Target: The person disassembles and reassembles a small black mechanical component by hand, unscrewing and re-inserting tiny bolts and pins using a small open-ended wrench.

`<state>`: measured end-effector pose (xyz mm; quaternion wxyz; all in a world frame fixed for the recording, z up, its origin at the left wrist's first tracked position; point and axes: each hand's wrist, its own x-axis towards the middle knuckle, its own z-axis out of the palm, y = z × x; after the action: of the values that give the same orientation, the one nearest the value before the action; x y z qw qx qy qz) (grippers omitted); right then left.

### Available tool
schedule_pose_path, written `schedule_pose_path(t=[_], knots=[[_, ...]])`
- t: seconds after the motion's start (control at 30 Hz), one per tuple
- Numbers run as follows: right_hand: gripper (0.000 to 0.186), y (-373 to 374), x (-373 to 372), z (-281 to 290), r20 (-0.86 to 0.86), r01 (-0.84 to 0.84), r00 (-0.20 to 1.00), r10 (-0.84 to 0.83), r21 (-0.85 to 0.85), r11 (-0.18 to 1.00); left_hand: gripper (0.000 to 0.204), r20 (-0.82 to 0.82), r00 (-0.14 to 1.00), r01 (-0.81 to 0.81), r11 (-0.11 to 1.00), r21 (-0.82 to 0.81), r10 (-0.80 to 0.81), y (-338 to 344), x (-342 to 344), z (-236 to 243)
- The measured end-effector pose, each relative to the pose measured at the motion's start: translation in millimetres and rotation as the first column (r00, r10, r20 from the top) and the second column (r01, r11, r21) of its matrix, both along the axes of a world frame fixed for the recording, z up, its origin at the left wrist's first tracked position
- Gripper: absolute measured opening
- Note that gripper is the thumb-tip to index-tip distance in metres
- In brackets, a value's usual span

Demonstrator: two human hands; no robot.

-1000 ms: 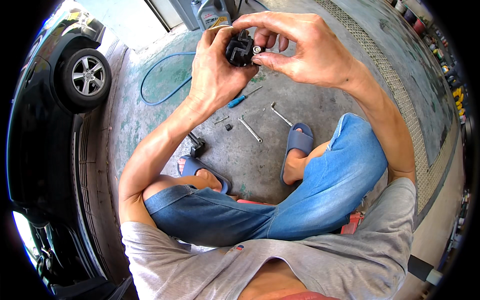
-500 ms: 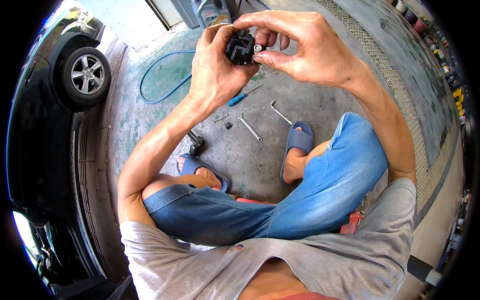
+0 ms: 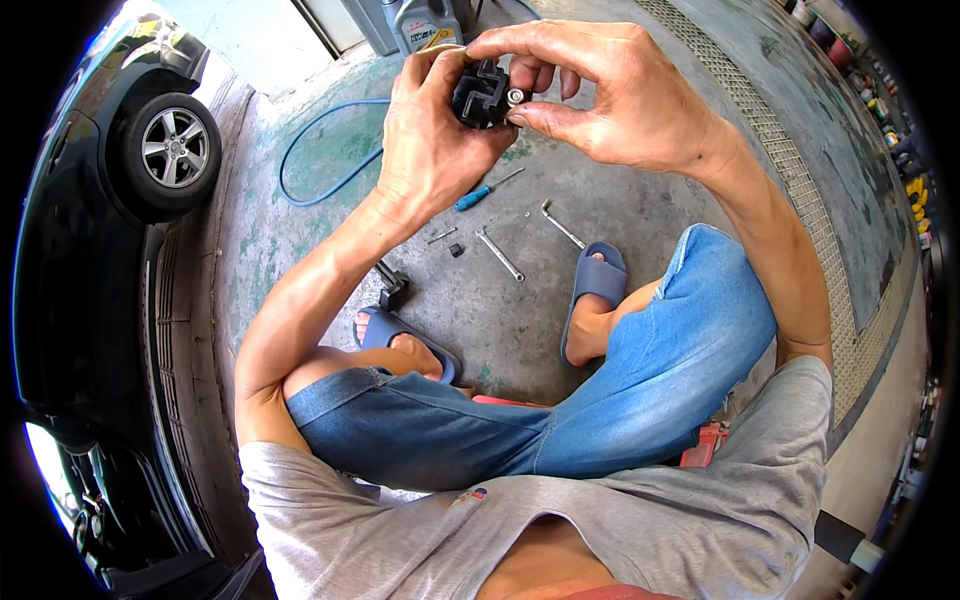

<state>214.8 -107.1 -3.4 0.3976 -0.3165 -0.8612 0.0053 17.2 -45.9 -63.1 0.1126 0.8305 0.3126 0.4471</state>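
Up in front of me, a black moulded plastic part [image 3: 481, 98] is held between both hands. My left hand [image 3: 430, 135] wraps its left side and underside, fingers closed on it. A small round metal piece, like a bolt head or bushing [image 3: 516, 97], shows at the part's right edge. My right hand [image 3: 625, 95] has its thumb pressed by that metal piece and its index finger reaching over to the top of the part. The other right fingers are curled behind, and the part's far side is hidden.
On the concrete lie a blue-handled screwdriver [image 3: 488, 190], a wrench [image 3: 500, 256], an angled socket wrench [image 3: 563, 225], a small bolt [image 3: 441, 236] and a small black block [image 3: 456, 250]. A blue hose [image 3: 300, 150] curves behind. An oil jug [image 3: 425, 25] stands ahead; a dark car [image 3: 90, 280] is at left.
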Motion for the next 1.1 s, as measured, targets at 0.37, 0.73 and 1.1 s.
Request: schedule_pose_path(t=[0.37,0.73,1.1], knots=[[0.059,-0.3,-0.3,0.2,-0.001,-0.015,1.0,0.015,0.0,1.0,0.059,0.021,1.0,0.013,1.0,0.019,-0.014,0.6,-0.5,-1.0],[0.058,0.6,0.4,-0.1,0.029,0.002,1.0,-0.002,0.0,1.0,0.074,-0.029,0.999,-0.039,0.997,0.072,0.041,2.7,-1.0,-3.5],[0.058,-0.3,0.4,0.5,0.036,0.005,0.999,-0.005,0.006,1.0,0.073,-0.029,0.999,-0.035,0.998,0.057,0.037,3.7,-1.0,-4.7]])
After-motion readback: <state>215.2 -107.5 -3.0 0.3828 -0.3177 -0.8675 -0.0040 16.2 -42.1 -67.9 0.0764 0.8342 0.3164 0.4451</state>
